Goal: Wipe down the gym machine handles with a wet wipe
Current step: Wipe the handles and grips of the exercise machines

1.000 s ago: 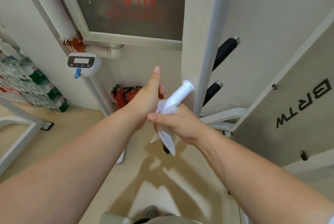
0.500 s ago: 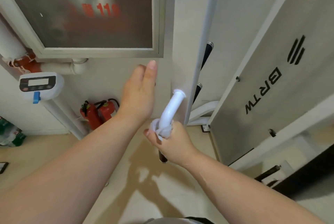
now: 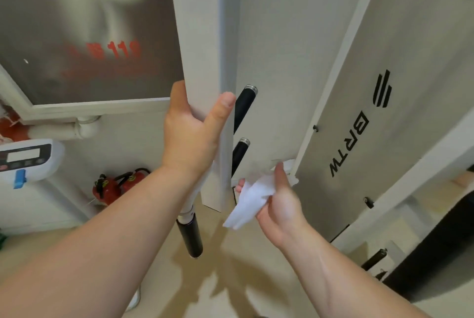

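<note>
Way off to the left of the white post [image 3: 205, 35] there's a cabinet door [image 3: 77, 22] with red writing. I can make out "YDRANT" at the top edge and "119" lower down; the rest is blur. Under that is a small display unit [image 3: 28, 161] with a blue tab (screen unreadable), and two red fire extinguishers [image 3: 115, 186] sit on the floor.

The left grip [image 3: 192, 132] is wrapped round the post itself, thumb on the right face and fingers round the left edge. It looks like it's bracing, not wiping. Below it, by the post's bottom end, the hanging handle [image 3: 191, 235] points down at the floor.

Right of the post are the upper handle [image 3: 245, 107] and the lower handle [image 3: 238, 156], both black with chrome caps and slanting up and to the right. The wet wipe [image 3: 254, 197] is bunched in the right grip [image 3: 282, 204], fingers curled round it, just right of the post's lower end. The lower handle sits just above-left of the wipe and looks apart from it. So the right grip is clearly the nearer one, and I'd guess the next move is up-left, then along that slant.

Furthest right of the post, the panel [image 3: 410, 86] reads "BRTW" in black, with a three-bar logo above.
</note>
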